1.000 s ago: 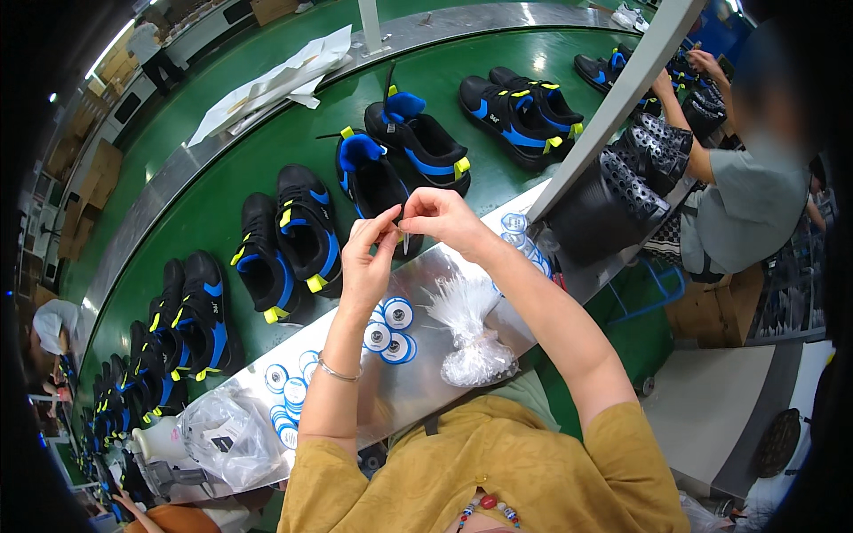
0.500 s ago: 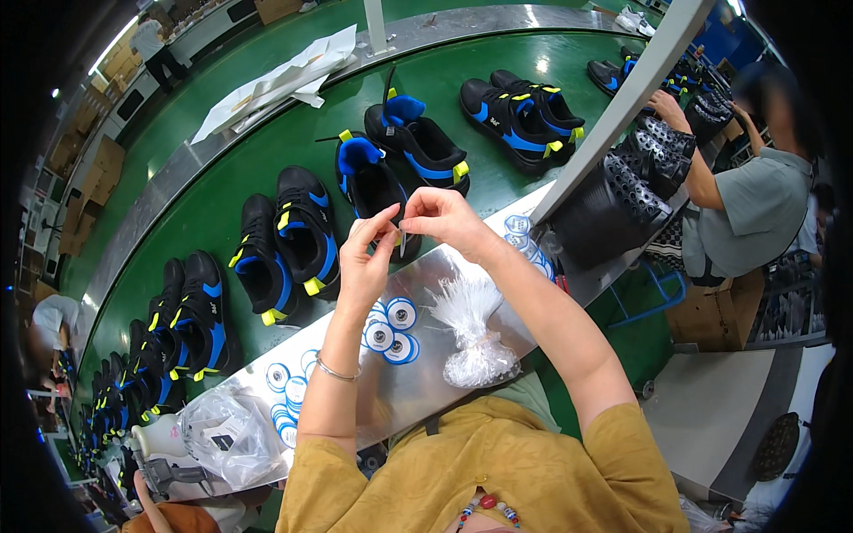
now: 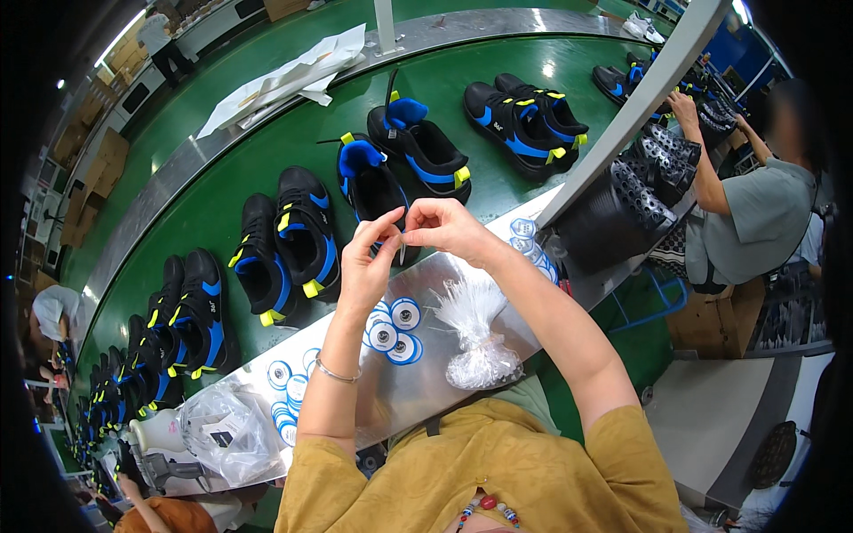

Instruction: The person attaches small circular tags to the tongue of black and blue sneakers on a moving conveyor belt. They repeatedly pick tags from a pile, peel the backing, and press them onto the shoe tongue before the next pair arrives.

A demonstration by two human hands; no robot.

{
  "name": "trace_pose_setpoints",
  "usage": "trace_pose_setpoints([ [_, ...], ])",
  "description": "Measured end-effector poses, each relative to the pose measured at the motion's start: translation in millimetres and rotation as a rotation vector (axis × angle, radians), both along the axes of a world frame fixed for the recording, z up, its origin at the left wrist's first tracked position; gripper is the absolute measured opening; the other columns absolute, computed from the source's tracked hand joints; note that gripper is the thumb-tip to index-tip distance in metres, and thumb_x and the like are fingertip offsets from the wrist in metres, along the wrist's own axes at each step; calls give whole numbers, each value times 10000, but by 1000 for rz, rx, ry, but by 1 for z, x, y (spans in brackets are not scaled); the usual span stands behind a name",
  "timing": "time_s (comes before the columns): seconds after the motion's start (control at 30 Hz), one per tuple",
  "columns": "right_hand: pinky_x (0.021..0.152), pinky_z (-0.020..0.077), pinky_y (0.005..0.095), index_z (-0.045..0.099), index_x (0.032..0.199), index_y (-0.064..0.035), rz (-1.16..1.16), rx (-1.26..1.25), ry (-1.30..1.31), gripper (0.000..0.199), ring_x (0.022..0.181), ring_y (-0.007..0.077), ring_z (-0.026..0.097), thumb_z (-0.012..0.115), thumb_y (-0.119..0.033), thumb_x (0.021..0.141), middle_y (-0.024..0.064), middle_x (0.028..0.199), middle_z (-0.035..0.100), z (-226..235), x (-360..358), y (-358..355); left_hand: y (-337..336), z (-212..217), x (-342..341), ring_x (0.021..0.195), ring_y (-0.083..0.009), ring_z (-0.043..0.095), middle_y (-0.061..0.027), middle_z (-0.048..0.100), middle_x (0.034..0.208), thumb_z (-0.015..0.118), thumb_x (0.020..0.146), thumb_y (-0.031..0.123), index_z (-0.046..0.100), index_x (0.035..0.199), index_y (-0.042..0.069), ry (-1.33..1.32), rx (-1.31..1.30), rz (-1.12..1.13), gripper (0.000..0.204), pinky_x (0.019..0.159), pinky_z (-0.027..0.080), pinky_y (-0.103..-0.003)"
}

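My left hand (image 3: pixel 366 274) and my right hand (image 3: pixel 453 234) meet fingertip to fingertip, both pinched closed. Between them shows a thin white piece (image 3: pixel 402 252), too small and narrow to name. Just beyond my fingers stands a black and blue shoe (image 3: pixel 371 188) with its tongue pulled up and lace hanging loose; its mate (image 3: pixel 425 147) sits to its right. Below my hands, round blue-rimmed tags (image 3: pixel 383 336) lie overlapping on the metal shelf (image 3: pixel 391 400). Right of them lies a bound bundle of clear plastic strands (image 3: pixel 475 329).
More black and blue shoes (image 3: pixel 306 233) line the green conveyor. A white post (image 3: pixel 613 120) rises at right, near black perforated shoe parts (image 3: pixel 653 182) and a co-worker (image 3: pixel 755 209). A clear plastic bag (image 3: pixel 233 435) and more round tags (image 3: pixel 289 400) lie at left.
My right hand's fingers have drawn in slightly around the thin white piece, and both hands stay together. The view has shifted a little. The co-worker at right has moved slightly.
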State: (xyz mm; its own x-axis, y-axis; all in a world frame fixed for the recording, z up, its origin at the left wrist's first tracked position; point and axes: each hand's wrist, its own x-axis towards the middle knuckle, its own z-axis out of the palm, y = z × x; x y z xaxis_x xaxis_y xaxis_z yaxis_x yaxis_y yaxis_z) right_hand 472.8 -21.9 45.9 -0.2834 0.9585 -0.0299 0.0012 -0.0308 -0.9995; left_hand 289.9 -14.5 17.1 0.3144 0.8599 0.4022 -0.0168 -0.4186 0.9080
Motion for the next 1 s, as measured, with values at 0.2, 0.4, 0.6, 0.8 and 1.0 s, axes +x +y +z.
trace_pose_setpoints([
  [0.2, 605, 398, 204, 618, 828, -63, 48, 20, -9, 124, 721, 38, 523, 736, -102, 825, -33, 786, 597, -6, 1, 4, 1, -2, -1, 823, -115, 538, -18, 559, 864, 612, 854, -58, 628, 1237, 50, -26, -44, -49, 398, 767, 449, -238],
  [0.4, 613, 419, 210, 630, 843, -48, 89, 126, -107, 126, 719, 42, 530, 732, -122, 837, -34, 772, 592, -8, 5, 16, 15, -3, -5, 853, -132, 573, -45, 609, 958, 643, 870, 11, 549, 1303, 15, 75, -7, 47, 443, 814, 466, -260],
  [0.6, 649, 504, 269, 629, 899, -1, -383, 211, -348, 218, 724, 121, 623, 709, -194, 836, 58, 789, 656, -6, 4, 67, 118, 0, -27, 1118, -196, 573, -120, 608, 1225, 687, 856, 101, 507, 1315, -31, 261, 39, 493, 511, 948, 446, -301],
  [0.8, 761, 513, 494, 483, 1088, -40, -490, 437, -651, 339, 891, 410, 640, 645, -145, 809, 208, 933, 662, -31, -35, 98, 158, 8, -2, 623, -88, 519, -13, 625, 775, 565, 750, -63, 668, 990, -12, 174, -235, 184, 266, 554, 416, -244],
  [1.0, 709, 525, 472, 562, 1038, -95, -500, 729, -708, 242, 825, 396, 635, 567, -26, 806, 159, 952, 602, -42, -31, 95, 146, 0, -20, 906, -205, 633, -117, 700, 931, 411, 677, -166, 711, 877, -49, 167, -154, 45, 379, 833, 468, -275],
])
